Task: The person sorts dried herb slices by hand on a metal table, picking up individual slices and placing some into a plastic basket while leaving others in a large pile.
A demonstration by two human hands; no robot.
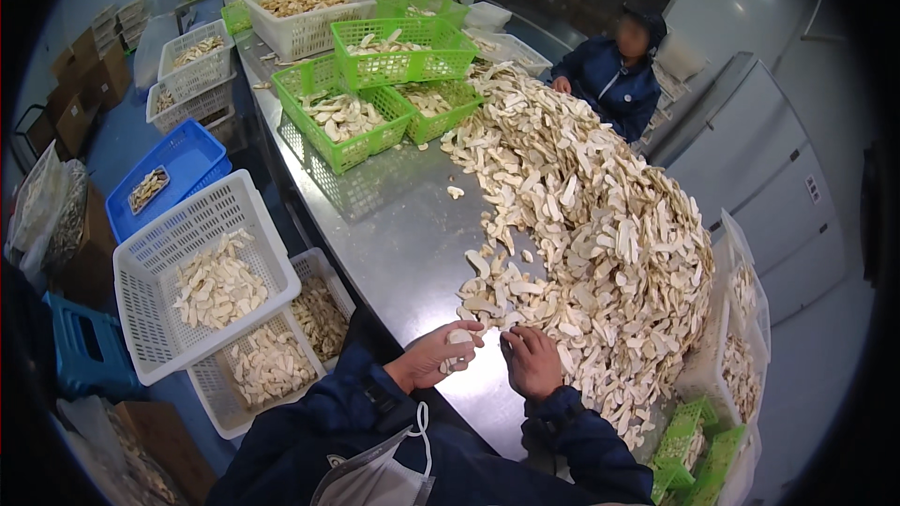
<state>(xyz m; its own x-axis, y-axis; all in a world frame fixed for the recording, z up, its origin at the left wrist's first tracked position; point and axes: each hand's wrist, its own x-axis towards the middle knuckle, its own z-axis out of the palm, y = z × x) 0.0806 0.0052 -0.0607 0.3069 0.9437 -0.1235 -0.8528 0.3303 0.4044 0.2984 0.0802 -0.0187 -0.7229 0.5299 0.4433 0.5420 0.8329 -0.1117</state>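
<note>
A large heap of pale, dried-looking mushroom slices (pixel 600 215) covers the right side of the steel table (pixel 389 234). Close to its near left edge, my left hand (pixel 436 354) is closed around a few mushroom slices (pixel 457 342), held against the palm. Just to its right, my right hand (pixel 534 363) hovers at the edge of the heap with its fingers bent inward. What its fingertips hold, if anything, is hidden. A small gap of bare steel separates the two hands.
Left of the table, a white basket (pixel 131 272) holding slices rests above other white baskets. Green baskets (pixel 342 155) with slices stand on the table's far part. A blue tray (pixel 202 145) lies farther left. Across the heap is another person (pixel 614 84) in dark blue.
</note>
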